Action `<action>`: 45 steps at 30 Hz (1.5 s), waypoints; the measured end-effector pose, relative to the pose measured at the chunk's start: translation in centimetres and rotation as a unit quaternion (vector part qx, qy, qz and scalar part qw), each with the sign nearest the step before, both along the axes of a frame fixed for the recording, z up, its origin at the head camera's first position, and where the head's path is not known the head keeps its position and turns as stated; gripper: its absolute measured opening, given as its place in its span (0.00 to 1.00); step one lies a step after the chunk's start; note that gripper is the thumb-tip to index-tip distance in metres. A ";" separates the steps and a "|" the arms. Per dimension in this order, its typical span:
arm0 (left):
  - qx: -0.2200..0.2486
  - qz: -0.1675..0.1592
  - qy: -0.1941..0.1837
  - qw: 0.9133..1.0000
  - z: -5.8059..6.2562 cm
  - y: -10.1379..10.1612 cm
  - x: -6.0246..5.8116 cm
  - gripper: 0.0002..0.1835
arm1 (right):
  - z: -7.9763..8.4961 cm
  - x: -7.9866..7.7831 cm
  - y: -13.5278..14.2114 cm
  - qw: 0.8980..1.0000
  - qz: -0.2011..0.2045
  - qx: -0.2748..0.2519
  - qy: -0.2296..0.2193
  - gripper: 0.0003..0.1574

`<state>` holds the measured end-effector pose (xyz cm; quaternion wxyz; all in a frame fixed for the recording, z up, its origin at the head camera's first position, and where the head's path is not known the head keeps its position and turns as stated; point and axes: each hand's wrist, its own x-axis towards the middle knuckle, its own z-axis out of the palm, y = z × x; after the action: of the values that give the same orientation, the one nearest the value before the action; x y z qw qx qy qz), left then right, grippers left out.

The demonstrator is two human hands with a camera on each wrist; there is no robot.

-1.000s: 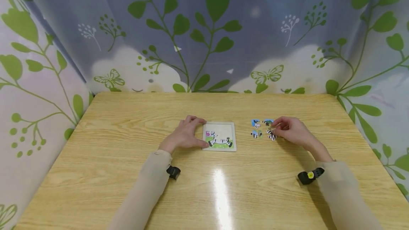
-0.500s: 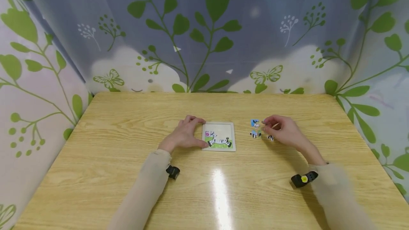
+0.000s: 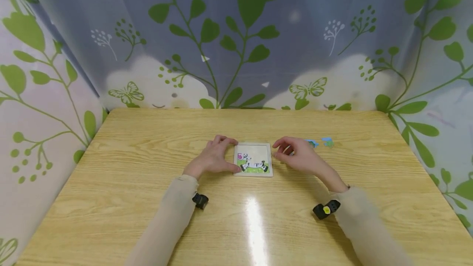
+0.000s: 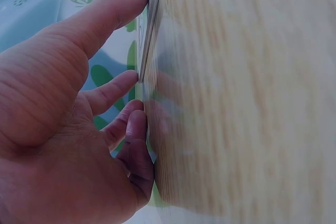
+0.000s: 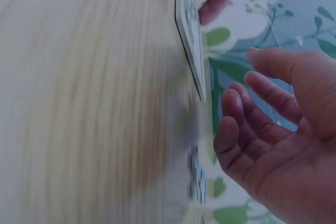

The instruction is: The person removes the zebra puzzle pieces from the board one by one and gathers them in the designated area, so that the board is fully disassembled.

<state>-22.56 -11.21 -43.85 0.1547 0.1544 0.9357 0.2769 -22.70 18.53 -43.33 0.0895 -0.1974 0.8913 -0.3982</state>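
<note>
Puzzle tray's mid-frame on the bench, left hand spread wide, touching its left side. Right hand's loosely spread just right of it, looks empty. I'd brace lightly, pinch pieces by their edges.

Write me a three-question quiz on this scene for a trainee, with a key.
1. True or false: the left hand touches the puzzle frame.

2. Choose one. In the head view, the visible loose blue pieces lie:
A) to the left of the puzzle frame
B) to the right of the puzzle frame
C) between the puzzle frame and the person's sleeves

3. Short answer: which striped animal is pictured in the puzzle frame?

Key
1. True
2. B
3. A zebra
</note>
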 end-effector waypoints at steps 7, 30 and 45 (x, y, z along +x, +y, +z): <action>-0.007 0.003 -0.006 1.000 0.0 0.0 -0.1 0.45 | 0.0 -0.1 -2.8 0.999 0.039 -0.002 -0.003 0.14; -0.016 0.011 -0.013 1.000 0.0 0.1 -0.1 0.45 | -0.9 -1.7 -6.9 0.996 0.078 0.052 -0.012 0.16; -0.010 0.018 -0.023 1.000 0.3 0.2 0.1 0.44 | -0.9 -1.6 -7.6 0.996 0.057 0.064 -0.029 0.13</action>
<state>-22.49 -11.02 -43.58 0.1725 0.1297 0.9373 0.2736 -24.33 10.93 -44.21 0.1501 -0.2299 0.8995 -0.3399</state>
